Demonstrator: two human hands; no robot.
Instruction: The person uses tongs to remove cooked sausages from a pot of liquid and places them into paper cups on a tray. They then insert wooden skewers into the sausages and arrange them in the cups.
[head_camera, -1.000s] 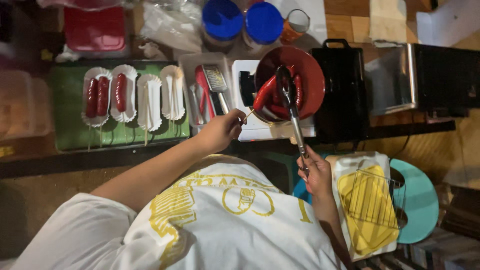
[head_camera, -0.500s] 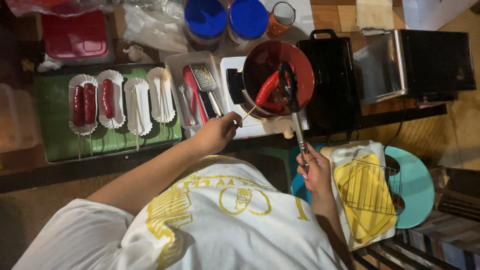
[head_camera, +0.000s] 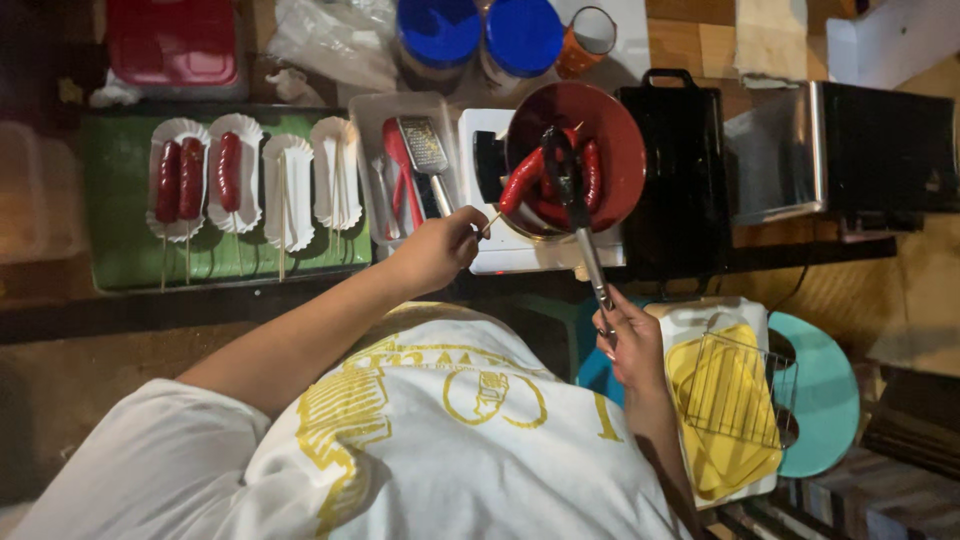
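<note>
Left hand (head_camera: 440, 250) was noted at the near left edge of the round red pan (head_camera: 625, 165), fingers pinched on the thin wooden skewer stick (head_camera: 490, 222) of a red sausage (head_camera: 522, 180). That sausage lay tilted over the pan's left rim. Right hand (head_camera: 625, 340) was closed round the handles of the long metal tongs (head_camera: 580, 230), whose tips reached among the other sausages in the pan; whether the tips were clamped could not be told.

Judgement: the stick is best kept pinched near its free end, clear of the hot rim, and the sausage steadied with the tongs, not the fingers. The white tabletop stove (head_camera: 490, 258) should not be nudged. Filled white paper trays (head_camera: 190, 180) were seen on the green tray (head_camera: 120, 255), far left.
</note>
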